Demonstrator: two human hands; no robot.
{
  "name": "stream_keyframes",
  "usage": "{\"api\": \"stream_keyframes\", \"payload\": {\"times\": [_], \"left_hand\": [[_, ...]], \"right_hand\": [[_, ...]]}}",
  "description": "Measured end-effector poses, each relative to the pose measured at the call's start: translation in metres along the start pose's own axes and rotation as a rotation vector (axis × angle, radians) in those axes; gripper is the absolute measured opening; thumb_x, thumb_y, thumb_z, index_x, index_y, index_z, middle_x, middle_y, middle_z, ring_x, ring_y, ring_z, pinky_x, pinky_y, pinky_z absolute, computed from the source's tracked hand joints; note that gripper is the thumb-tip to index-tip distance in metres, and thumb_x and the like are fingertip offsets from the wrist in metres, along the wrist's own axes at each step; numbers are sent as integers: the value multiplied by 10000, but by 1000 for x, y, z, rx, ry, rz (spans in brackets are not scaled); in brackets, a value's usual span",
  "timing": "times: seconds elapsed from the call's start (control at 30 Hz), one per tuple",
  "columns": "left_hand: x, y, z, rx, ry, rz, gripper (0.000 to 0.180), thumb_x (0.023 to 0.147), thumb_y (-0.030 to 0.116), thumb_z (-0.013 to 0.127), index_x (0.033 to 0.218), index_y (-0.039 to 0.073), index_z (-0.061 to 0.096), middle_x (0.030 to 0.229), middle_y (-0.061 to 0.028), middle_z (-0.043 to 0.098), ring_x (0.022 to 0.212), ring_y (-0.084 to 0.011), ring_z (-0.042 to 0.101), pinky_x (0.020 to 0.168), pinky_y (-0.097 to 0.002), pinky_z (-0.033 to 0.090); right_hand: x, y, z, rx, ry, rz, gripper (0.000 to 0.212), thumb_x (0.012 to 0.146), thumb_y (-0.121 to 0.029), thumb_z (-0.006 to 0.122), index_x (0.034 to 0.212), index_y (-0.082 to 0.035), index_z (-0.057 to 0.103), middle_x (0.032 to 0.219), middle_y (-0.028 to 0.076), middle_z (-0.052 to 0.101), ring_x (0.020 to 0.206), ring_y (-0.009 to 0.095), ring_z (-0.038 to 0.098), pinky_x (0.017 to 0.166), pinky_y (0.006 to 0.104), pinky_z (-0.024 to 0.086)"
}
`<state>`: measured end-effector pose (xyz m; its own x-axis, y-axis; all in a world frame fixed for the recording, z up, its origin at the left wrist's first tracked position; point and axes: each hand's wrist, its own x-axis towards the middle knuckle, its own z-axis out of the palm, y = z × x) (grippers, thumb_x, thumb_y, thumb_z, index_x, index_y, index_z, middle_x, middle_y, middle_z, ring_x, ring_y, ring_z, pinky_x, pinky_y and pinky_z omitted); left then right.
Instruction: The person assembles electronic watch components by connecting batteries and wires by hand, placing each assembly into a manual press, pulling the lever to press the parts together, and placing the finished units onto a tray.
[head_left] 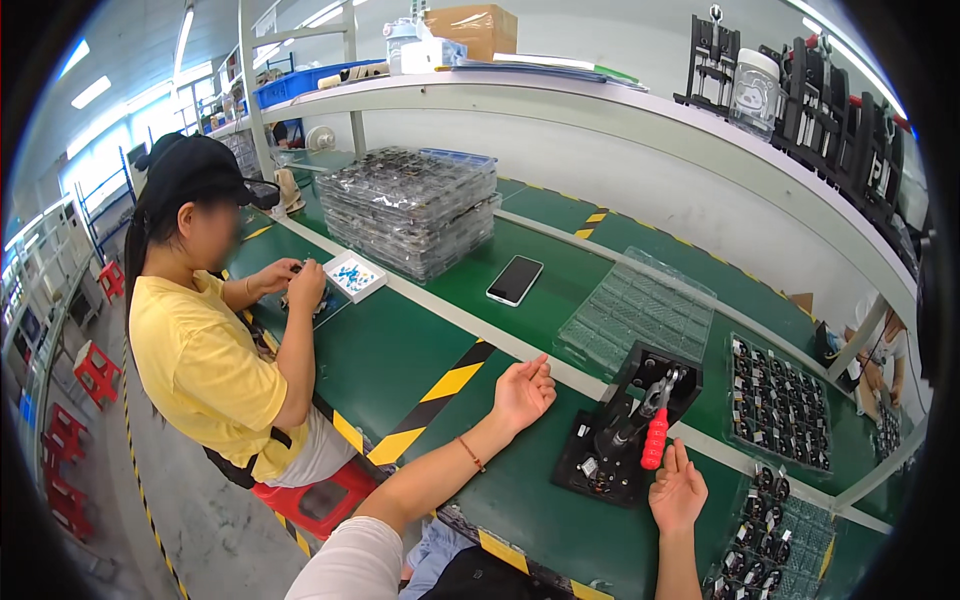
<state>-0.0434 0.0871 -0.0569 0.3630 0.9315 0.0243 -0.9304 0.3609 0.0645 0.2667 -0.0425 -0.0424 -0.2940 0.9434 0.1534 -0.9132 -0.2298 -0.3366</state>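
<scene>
In the middle of the bench stands a black toggle-clamp fixture (632, 425) with a red handle (655, 440), which points downward. A small part with a white piece (590, 467) sits at the fixture's near left corner. My left hand (524, 393) rests palm up to the left of the fixture, fingers loosely curled and apart, holding nothing. Just right of the red handle is my right hand (678, 492), palm turned up, fingers stretched and empty. It is close to the handle; whether it touches I cannot tell.
Trays of small black parts (778, 400) lie at the right, beside another half-filled tray (765, 535). Behind the fixture are clear trays (640, 312) and a phone (515, 280). Stacked trays (410, 212) stand farther left. A co-worker (205, 330) handles small parts beside a white box (356, 277).
</scene>
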Motion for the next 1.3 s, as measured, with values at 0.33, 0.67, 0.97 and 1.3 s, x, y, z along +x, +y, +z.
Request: {"api": "stream_keyframes", "payload": {"times": [0.33, 0.67, 0.97, 1.3], "left_hand": [[3, 3, -1, -26, 37, -23, 244, 867, 176, 509, 1069, 43, 533, 843, -47, 575, 703, -168, 497, 639, -288, 426], [-1, -1, -1, -13, 50, -26, 234, 866, 171, 502, 1059, 42, 531, 844, -55, 579, 693, -167, 503, 628, -288, 432], [7, -2, -2, 53, 53, -10, 223, 857, 178, 532, 1028, 41, 571, 790, -49, 579, 680, -174, 530, 616, -289, 449], [-73, 57, 79, 887, 294, 202, 194, 869, 161, 529, 1004, 35, 591, 796, -38, 614, 703, -152, 593, 657, -267, 486]], "right_hand": [[4, 3, 4, -179, 156, -16, 431, 897, -196, 479, 1304, -56, 455, 1170, 111, 617, 793, 203, 617, 632, 323, 505], [4, 7, 7, -224, 272, -9, 347, 978, -248, 409, 1273, -80, 478, 1129, 79, 645, 702, 153, 626, 578, 283, 500], [6, 2, 5, -297, 225, -87, 353, 999, -304, 394, 1196, -51, 541, 472, -32, 371, 591, 164, 580, 591, 281, 491], [-124, 22, 92, -1561, 514, -374, 273, 943, -251, 496, 1072, -22, 573, 762, 133, 679, 378, 56, 420, 409, 201, 353]]}}
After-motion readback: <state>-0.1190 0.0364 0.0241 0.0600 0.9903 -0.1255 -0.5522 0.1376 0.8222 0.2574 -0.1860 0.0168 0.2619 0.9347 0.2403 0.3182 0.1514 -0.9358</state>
